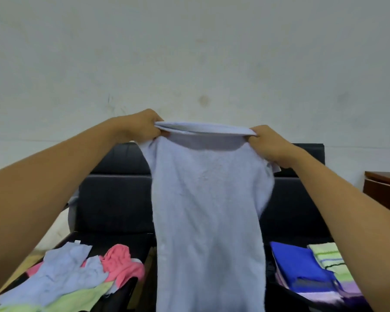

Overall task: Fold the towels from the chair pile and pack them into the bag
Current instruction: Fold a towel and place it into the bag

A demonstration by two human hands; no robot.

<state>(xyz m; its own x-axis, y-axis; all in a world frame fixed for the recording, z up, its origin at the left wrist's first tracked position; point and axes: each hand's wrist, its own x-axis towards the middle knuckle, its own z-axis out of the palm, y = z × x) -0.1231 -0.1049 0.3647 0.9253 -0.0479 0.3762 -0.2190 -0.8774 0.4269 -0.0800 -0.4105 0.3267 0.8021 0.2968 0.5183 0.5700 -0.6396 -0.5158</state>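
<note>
Left hand [142, 126]: raised in front of the pale wall [189, 52], fingers curled and clamped on the left top corner of the light blue towel [207, 210].

Right hand [271, 144]: raised to the same height, fingers curled and clamped on the right top corner of the same towel.

Light blue towel: held in the air between both hands, top edge stretched nearly level and doubled over so that two layers show along it. Rest of the cloth hanging straight down through the middle of the view and running out past the bottom edge. Small white tag visible just below the right hand.

Black sofa [113, 199]: directly behind the hanging towel, backrest against the wall.

Towel pile [70, 275]: lower left, well apart from the held towel. Unfolded, loosely heaped. Light blue pieces on top, a pink towel [122, 264] crumpled at the right side of the heap, a light green piece [77, 298] at the front.

Folded towels, lower right: a royal blue towel [300, 264] on top of a stack, a green striped towel [329, 257] just beside it on the right, lilac layers [320, 293] underneath. Cannot tell whether this stack lies in a bag or on a dark seat.

Brown wooden cabinet [385, 190]: right edge, beside the sofa.
</note>
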